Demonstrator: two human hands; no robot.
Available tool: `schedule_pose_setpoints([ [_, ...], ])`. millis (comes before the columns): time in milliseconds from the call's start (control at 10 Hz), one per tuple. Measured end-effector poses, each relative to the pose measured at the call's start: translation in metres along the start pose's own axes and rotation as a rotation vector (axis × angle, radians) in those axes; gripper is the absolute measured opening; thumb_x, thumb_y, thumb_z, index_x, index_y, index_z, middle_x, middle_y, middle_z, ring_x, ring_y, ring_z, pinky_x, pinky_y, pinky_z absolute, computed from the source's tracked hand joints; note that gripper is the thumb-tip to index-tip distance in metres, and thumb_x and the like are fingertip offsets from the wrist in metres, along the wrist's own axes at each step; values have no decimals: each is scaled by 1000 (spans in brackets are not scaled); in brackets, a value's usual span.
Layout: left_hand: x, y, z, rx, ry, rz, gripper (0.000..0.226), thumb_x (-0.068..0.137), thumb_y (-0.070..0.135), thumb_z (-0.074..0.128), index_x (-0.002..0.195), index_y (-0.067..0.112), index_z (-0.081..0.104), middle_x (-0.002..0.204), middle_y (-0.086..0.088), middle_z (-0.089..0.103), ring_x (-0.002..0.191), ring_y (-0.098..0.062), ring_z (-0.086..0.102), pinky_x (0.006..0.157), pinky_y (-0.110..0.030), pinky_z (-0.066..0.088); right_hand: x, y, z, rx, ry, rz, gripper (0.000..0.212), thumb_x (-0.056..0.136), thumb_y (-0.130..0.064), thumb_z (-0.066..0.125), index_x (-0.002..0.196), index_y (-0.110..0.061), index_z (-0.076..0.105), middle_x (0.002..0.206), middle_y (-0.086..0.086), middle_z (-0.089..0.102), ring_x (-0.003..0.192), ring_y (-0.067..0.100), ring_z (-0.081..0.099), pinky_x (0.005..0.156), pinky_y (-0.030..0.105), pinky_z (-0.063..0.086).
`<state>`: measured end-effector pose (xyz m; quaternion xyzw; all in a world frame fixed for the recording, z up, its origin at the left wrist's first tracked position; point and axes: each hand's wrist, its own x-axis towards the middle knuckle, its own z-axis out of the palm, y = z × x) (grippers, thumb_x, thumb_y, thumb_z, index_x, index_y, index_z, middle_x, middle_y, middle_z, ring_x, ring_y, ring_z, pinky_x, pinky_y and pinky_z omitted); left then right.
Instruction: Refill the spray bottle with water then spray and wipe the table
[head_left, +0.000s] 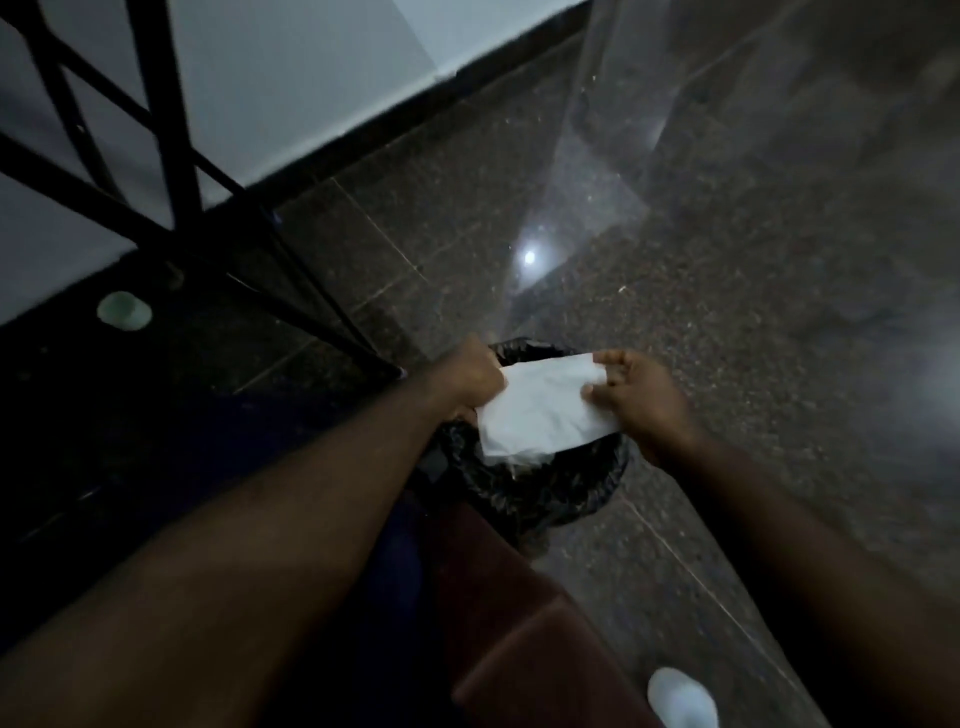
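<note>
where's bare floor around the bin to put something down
Bare dark speckled floor lies right of the black-lined bin and beyond it toward the skirting. Left is crowded: black metal frame legs, a pale green round object. Over the bin, left hand and right hand hold a white paper sheet.

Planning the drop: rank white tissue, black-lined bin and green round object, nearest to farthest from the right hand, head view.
1. white tissue, pinched in the right hand
2. black-lined bin, just beneath
3. green round object, far left floor
</note>
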<state>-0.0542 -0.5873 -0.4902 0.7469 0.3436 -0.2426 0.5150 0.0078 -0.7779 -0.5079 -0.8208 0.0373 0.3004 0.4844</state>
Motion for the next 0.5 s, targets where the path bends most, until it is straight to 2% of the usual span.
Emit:
schedule_pose_setpoints([
  [100, 21, -3, 10, 132, -19, -22, 18, 92, 4, 55, 103, -9, 61, 103, -33, 62, 89, -45, 66, 68, -54, 58, 10, 21, 1, -90, 41, 24, 31, 86, 8, 63, 114, -4, 60, 78, 7, 64, 71, 18, 60, 65, 31, 50],
  [200, 38, -4, 13, 223, -17, 11, 19, 94, 11, 57, 102, -6, 60, 103, -21, 63, 93, -33, 64, 73, -38, 55, 30, 40, 7, -174, 104, 20, 30, 84, 4, 63, 112, -6, 62, 73, 9, 60, 69, 21, 57, 65, 32, 45],
  [300, 46, -9, 10, 335, 3, 60, 14, 93, 17, 58, 101, 5, 59, 97, -10, 55, 90, -22, 56, 66, -25, 39, 42, 56, 13, -255, 60, 70, 42, 84, -4, 67, 125, -5, 56, 86, 9, 66, 84, 24, 63, 76, 36, 50],
  [400, 51, -19, 4, 380, 18, 50, 31, 90, 24, 62, 112, 3, 62, 114, -12, 64, 104, -26, 60, 79, -28, 46, 48, 68, 25, -380, 3, 97, 51, 85, -14, 69, 131, -1, 51, 120, 18, 64, 111, 32, 62, 88, 35, 48],
  [500, 50, -21, 0, 428, 33, 19, 37, 90, 28, 63, 117, 4, 59, 120, -16, 62, 110, -30, 58, 81, -27, 43, 50, 66, 34, -500, -8, 123, 54, 88, -25, 65, 135, -3, 49, 127, 17, 61, 117, 33, 57, 91, 34, 44],
])
